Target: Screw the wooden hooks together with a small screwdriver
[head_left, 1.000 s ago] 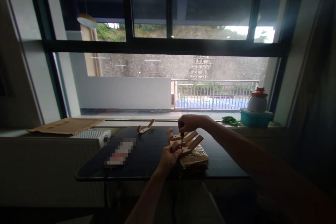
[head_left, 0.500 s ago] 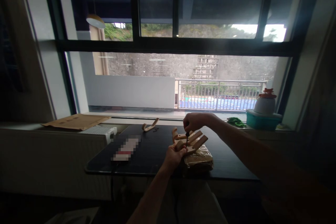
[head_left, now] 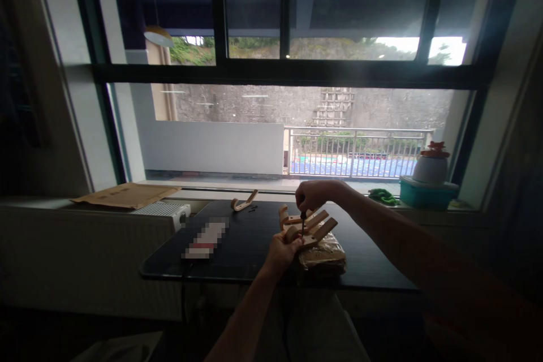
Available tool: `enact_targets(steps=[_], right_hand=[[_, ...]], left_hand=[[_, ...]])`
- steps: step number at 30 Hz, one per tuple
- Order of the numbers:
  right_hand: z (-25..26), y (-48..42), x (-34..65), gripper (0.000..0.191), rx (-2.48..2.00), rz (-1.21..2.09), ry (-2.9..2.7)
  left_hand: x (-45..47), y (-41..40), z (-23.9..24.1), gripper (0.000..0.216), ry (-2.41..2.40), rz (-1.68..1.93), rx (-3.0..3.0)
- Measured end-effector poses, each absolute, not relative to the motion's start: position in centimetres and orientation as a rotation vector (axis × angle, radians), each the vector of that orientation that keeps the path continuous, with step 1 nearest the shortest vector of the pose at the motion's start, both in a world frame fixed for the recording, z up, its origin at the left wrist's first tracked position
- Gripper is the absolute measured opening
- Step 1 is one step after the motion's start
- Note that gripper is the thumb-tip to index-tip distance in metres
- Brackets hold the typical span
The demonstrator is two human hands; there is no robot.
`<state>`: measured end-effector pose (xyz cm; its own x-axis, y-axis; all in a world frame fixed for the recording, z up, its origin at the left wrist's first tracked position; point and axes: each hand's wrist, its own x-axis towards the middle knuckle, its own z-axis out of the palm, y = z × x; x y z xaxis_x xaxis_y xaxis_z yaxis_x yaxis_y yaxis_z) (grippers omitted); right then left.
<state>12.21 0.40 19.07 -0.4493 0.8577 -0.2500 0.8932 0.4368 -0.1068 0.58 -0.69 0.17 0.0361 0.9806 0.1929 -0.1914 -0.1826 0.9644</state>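
Note:
My right hand is closed round the handle of a screwdriver, whose shaft points straight down at the nearest wooden hook. My left hand grips the curled end of that hook with thumb and fingers. The hook lies on a block wrapped in clear plastic. Just behind it, more wooden hooks rest on the same block. The screwdriver's tip is too small to make out against the wood.
Another wooden hook lies at the back of the dark table, beside several small dark screws. A blurred-out flat object is at the left. On the sill stand a teal box and a green cloth.
The view has shifted very slightly. Both hands, the screwdriver and the hook keep nearly the same position, with only a slight change in the right hand's pose.

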Motion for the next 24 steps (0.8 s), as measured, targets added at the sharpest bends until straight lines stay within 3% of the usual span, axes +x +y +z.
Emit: enact_targets(steps=[9, 17, 24], right_hand=[[18.3, 0.3, 12.3, 0.031, 1.609, -0.292, 2.515], [18.7, 0.1, 11.2, 0.021, 1.451, -0.328, 2.422], [17.6, 0.3, 11.9, 0.028, 1.590, -0.121, 2.377]], left_hand=[[0.7, -1.0, 0.5, 0.013, 0.924, 1.377, 1.208], [0.8, -1.0, 0.6, 0.013, 0.949, 1.364, 1.196], [0.7, -1.0, 0.7, 0.016, 0.932, 1.368, 1.223]])
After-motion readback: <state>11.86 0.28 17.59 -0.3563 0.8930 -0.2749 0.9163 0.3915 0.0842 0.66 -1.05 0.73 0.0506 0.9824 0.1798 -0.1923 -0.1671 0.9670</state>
